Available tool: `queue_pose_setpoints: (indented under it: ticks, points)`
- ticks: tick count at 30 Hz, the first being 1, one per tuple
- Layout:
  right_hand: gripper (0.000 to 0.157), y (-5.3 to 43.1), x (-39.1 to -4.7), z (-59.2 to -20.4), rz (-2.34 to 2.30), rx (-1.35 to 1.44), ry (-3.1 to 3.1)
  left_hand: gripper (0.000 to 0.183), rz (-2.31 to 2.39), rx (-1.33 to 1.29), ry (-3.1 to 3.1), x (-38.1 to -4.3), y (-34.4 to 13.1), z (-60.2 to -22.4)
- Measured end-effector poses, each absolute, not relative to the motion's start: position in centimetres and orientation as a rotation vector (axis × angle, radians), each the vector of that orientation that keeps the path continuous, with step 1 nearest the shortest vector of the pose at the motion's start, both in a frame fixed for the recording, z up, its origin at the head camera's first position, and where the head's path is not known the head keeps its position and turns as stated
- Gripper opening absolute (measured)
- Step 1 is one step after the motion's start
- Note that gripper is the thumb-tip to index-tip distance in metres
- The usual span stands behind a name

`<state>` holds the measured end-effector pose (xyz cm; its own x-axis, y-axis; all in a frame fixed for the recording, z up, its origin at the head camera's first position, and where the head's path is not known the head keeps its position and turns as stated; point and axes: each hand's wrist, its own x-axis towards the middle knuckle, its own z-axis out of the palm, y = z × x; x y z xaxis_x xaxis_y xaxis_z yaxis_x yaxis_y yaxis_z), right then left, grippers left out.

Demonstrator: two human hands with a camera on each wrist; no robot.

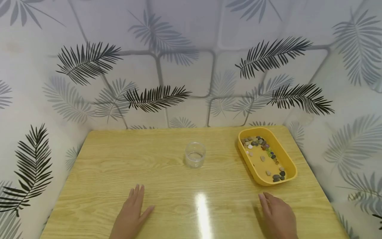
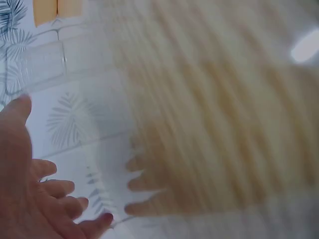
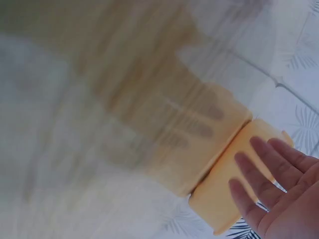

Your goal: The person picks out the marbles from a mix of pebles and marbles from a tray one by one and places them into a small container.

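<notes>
My left hand (image 1: 130, 212) is palm down over the front left of the wooden table, fingers straight and thumb spread, holding nothing. The left wrist view shows the same hand (image 2: 45, 194) with loosely extended fingers. Near the yellow tray's front end is my right hand (image 1: 278, 214), also holding nothing; its fingers look relaxed in the right wrist view (image 3: 279, 184). The yellow tray (image 1: 247, 162) holds several small pebbles (image 1: 258, 141), grey, brown, white and dark, plus some green and reddish ones. Between and beyond both hands stands a clear glass bowl (image 1: 195, 155).
The wooden table (image 1: 134, 149) meets a wall (image 1: 185, 73) covered in leaf-patterned paper at its back, with similar patterned surfaces at both sides. A bright light reflection (image 1: 203, 212) lies on the glossy tabletop between the hands.
</notes>
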<state>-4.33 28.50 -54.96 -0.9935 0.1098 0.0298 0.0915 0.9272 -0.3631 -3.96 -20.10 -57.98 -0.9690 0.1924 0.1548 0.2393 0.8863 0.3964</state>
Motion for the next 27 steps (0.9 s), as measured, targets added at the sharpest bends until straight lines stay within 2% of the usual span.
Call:
queue_pose_setpoints:
  ticks: [8,13,21,27]
  points:
    - [0.066,29.7,-4.6,-53.5,0.672,-0.364,-3.062,0.051,-0.909,-0.213,-2.919,-4.4,-17.8,-56.4]
    - [0.058,30.9,-4.9,-52.3,0.647,-0.458,-2.917,0.038,-1.154,-0.151,-2.878,-4.9,-16.2,-55.2]
    - [0.045,33.1,-5.7,-50.6,0.626,-0.477,-2.696,0.034,-1.297,-0.338,-2.835,-6.1,-13.7,-54.5]
    - [0.041,34.2,-6.5,-49.3,0.657,-0.517,-2.643,0.039,-1.347,-0.562,-2.795,-7.3,-11.7,-54.5]
